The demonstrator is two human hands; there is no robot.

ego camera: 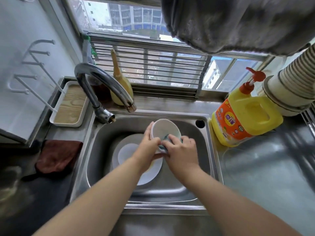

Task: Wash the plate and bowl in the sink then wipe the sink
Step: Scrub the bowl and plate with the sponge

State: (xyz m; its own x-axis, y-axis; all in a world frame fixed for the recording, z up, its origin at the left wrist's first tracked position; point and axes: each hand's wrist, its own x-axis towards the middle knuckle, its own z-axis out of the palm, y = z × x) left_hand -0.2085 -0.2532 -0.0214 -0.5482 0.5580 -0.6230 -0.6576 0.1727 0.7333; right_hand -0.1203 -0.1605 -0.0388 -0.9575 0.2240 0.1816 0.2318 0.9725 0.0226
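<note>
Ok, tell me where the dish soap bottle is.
In the head view, the yellow dish soap bottle stands on the steel counter right of the sink, beside the ribbed hose.

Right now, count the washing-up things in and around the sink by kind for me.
Bowls: 1, the white bowl
Plates: 1, the white plate in the sink
Sponges: 1, the sponge
Cloths: 1, the brown cloth
Detergent bottles: 1, the yellow bottle
Total: 5

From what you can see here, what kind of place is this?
Most likely a home kitchen, at the washing-up corner by a window. A steel sink with a curved faucet holds a plate, and a yellow pump bottle of dish soap stands on the counter.
</note>
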